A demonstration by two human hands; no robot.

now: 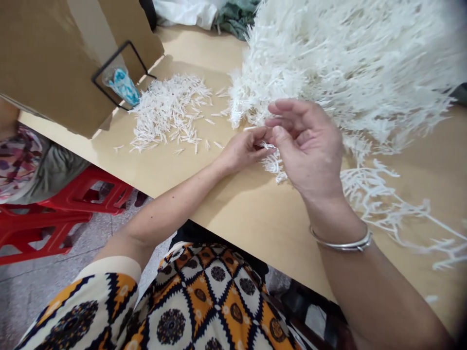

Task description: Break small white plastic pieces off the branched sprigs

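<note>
My left hand [245, 149] is closed in a pinch on a white plastic sprig [274, 165], whose branched end hangs below the fingertips, close to the table. Right beside it is my right hand [310, 150], thumb and fingers curled together near the left fingertips; what lies between them is too small to make out. A large heap of white plastic sprigs [350, 63] rises just behind both hands. To their left lies a loose pile of small white pointed pieces [170, 109]. Bare white branched stems [379, 199] are spread out right of my right wrist.
A cardboard box [54, 58] stands at the table's left, with a black wire frame [109, 61] and a clear cup with blue-and-white contents [124, 87] against it. Red stools [87, 192] and another person's patterned clothing [24, 160] are at the left. Cloths [233, 17] lie behind.
</note>
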